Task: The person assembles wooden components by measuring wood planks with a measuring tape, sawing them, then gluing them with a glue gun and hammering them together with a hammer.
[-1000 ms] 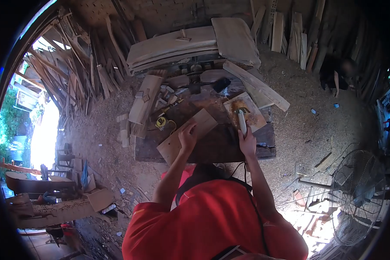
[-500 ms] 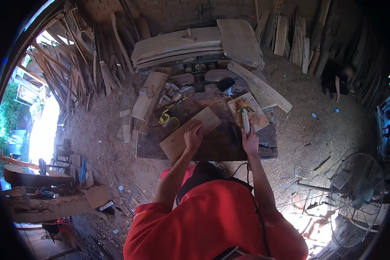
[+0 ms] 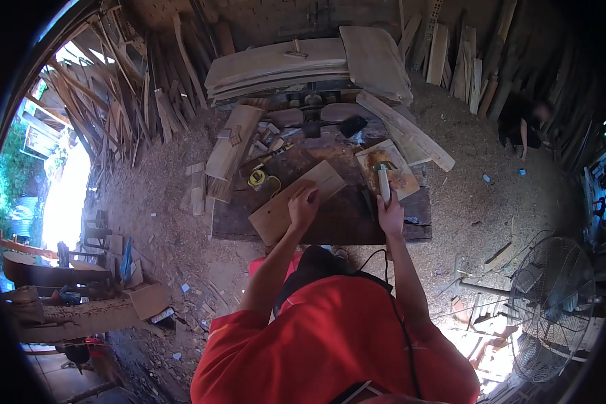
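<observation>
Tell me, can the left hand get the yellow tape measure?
Probably yes: the yellow tape measure lies just beyond the board below the left hand, and nothing tall seems to stand between them.

- I can read no words, brands, numbers or signs anywhere around me.
- Any markings on my tape measure (image 3: 257,178) are too small to read.
- The faint light mark on my shirt (image 3: 343,330) is too blurred for me to make out.

Distant person's head (image 3: 540,112) blurred; right hand (image 3: 390,215) partly hides pale tool (image 3: 384,183).
</observation>
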Tool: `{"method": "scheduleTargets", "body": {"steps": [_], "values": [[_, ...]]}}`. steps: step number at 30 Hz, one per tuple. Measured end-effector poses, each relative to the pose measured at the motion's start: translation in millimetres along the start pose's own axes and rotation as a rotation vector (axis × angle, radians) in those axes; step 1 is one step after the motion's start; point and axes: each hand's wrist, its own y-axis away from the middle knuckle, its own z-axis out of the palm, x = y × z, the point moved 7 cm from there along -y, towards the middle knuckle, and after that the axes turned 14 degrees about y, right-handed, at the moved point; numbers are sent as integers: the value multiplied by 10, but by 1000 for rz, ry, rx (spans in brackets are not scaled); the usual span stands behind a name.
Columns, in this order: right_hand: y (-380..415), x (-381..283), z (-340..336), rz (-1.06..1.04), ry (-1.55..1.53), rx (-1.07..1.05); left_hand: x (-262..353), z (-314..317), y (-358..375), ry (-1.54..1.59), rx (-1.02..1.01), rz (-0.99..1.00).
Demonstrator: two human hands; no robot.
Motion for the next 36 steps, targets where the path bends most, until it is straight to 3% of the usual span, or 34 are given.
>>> {"method": "scheduleTargets", "body": {"steps": [36], "values": [[25,-16,64,-42,100,-1,-22,-6,-14,64,-10,-94]]}}
